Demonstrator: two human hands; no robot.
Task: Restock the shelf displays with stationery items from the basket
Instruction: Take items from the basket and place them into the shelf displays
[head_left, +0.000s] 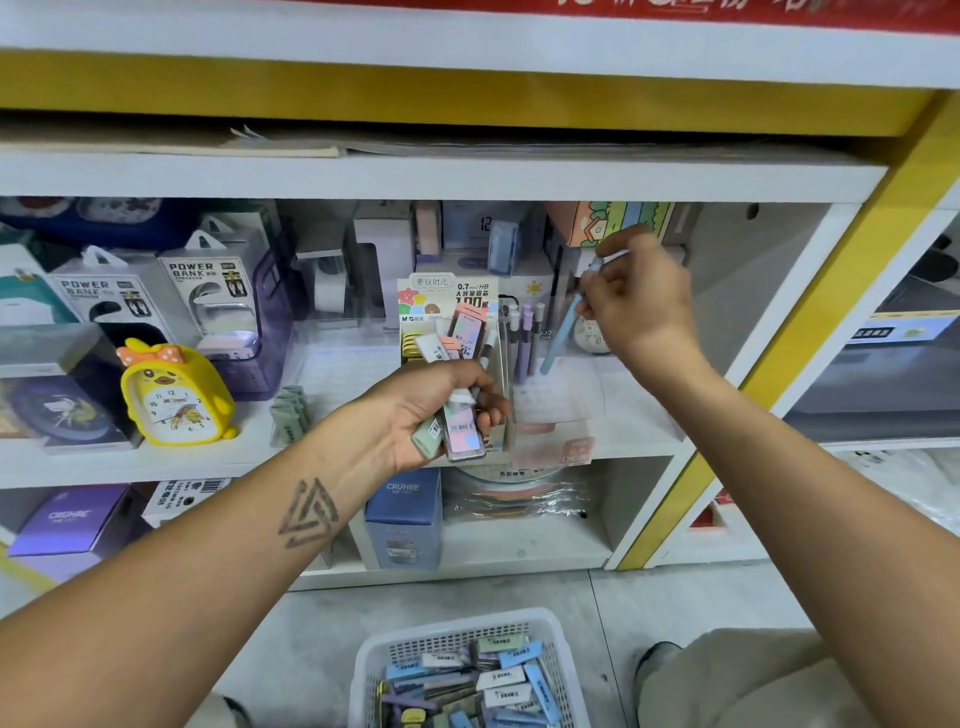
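A blue pen (558, 332) is pinched by the right hand (641, 301) at centre right, over the pen display (524, 338). Several lead cases (457, 421) are gripped in the left hand (431, 410) at centre. Many items are left in the basket (462, 670) at the bottom, so much restocking appears undone.

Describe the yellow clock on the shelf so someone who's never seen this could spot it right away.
Look at the middle shelf of the white unit, on its left half. In front of the boxed power banks stands the yellow chick-shaped alarm clock. Nothing beside it is bright yellow, and it alone has an orange polka-dot bow on top.
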